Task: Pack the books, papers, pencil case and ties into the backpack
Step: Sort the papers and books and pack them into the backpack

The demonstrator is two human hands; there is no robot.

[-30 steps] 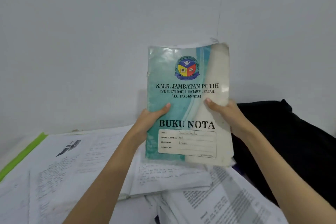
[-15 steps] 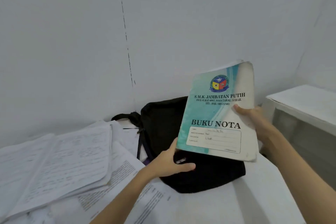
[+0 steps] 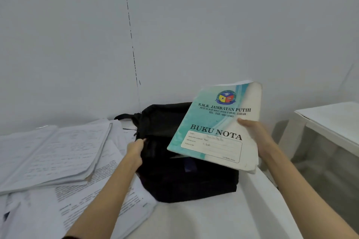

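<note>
The Buku Nota notebook (image 3: 215, 126) is hanging tilted over the black backpack (image 3: 184, 178), its right edge pinched by the right hand (image 3: 254, 134). The left hand (image 3: 136, 150) is gripping the bag's rim, seemingly spreading the opening. Sagging fabric could be catching the limp cover, creasing it.

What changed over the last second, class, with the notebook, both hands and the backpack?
The left hand let go of the notebook and now grips the backpack at its opening. The right hand alone carried the notebook rightward above it. The papers stayed put.
</note>
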